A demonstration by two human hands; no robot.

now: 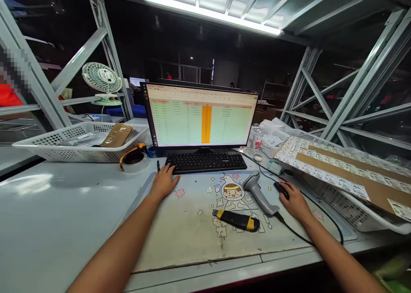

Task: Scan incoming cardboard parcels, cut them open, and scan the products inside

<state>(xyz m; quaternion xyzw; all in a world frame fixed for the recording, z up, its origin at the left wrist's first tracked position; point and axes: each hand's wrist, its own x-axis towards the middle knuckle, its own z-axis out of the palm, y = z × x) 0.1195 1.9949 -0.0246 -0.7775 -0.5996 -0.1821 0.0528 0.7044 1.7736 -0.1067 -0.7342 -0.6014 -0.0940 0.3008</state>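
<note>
My left hand [164, 182] lies with its fingers stretched out at the lower left corner of the black keyboard [205, 162], holding nothing. On the right, my right hand [294, 202] rests over a black computer mouse [281, 190], fingers curved around it. Between my hands, a grey barcode scanner [259, 194] lies on the cartoon-printed desk mat [180, 224]. Nearer to me is a black and yellow utility knife [236, 220]. Behind the keyboard, the monitor [180, 117] shows a spreadsheet with one orange column; its text is too small to read.
At the left stand a white basket [80, 155] with packages and a tape roll [135, 160]. A small fan [102, 78] is by the shelf frame. On the right, cardboard with label sheets [337, 169] lies across a white basket [349, 214]. The scanner's cable crosses the mat.
</note>
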